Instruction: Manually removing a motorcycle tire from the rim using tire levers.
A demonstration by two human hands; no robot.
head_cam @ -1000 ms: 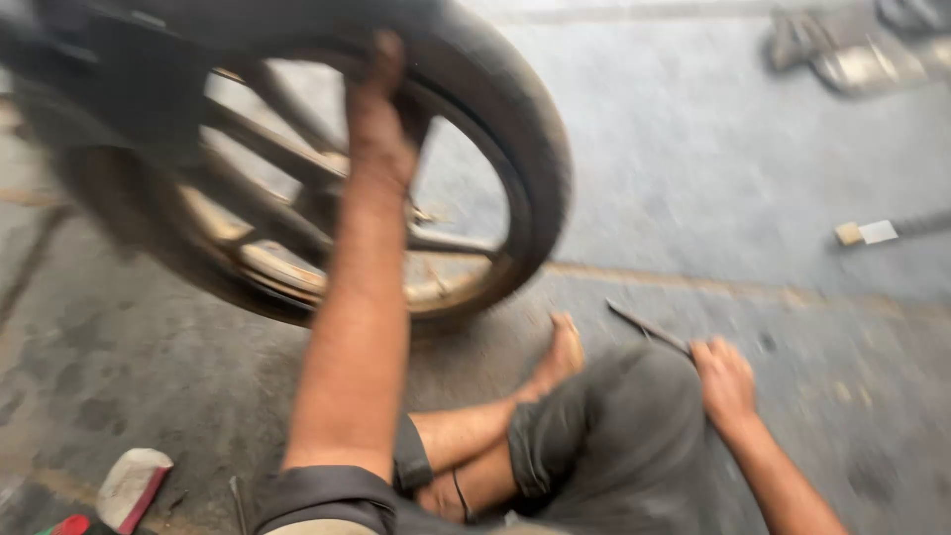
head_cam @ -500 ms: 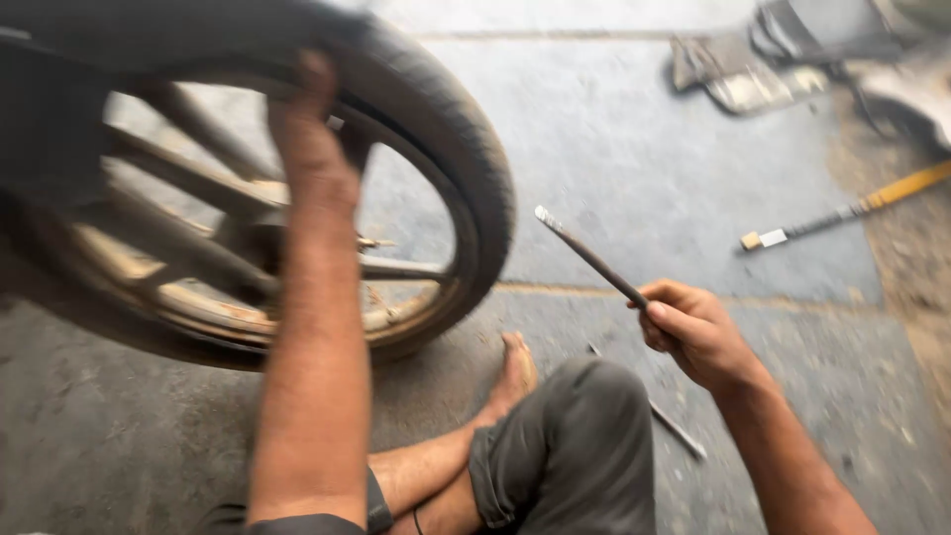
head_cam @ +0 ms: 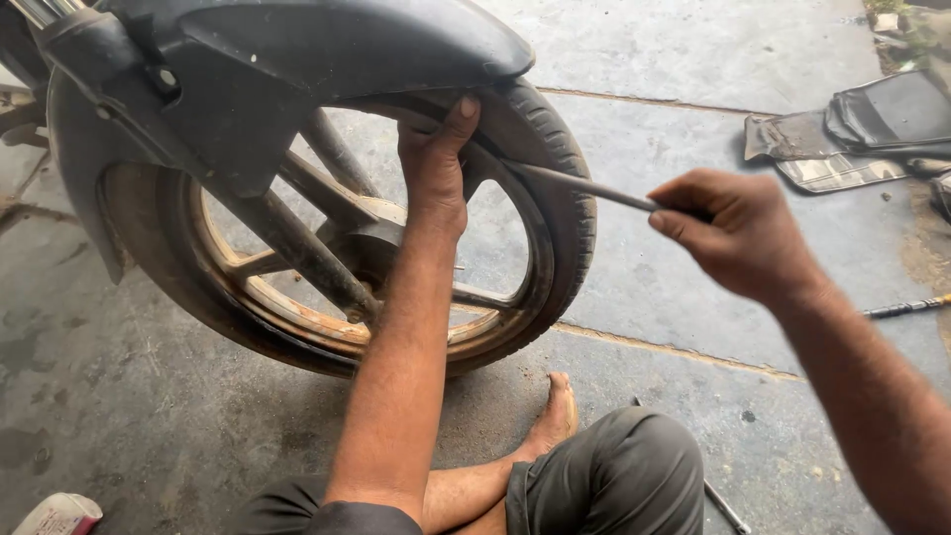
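Wheel (head_cam: 327, 248): top hidden behind black mudguard (head_cam: 327, 50), which is cut by the top edge. Metal lever (head_cam: 584, 186): rear end buried in right hand (head_cam: 738, 233); tip hidden between tyre & rim. Left hand (head_cam: 436, 163): palm side unseen, fingertips curl behind tyre. White container (head_cam: 59, 515) bottom left, cropped by frame. Rod (head_cam: 906, 308) at right edge, cut off. Second tool (head_cam: 723, 505) partly behind knee (head_cam: 614, 476).

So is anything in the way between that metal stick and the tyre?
Nothing visible. The thin grey metal lever in the right hand already has its tip at the black rubber tyre, beside the left hand gripping the rim.
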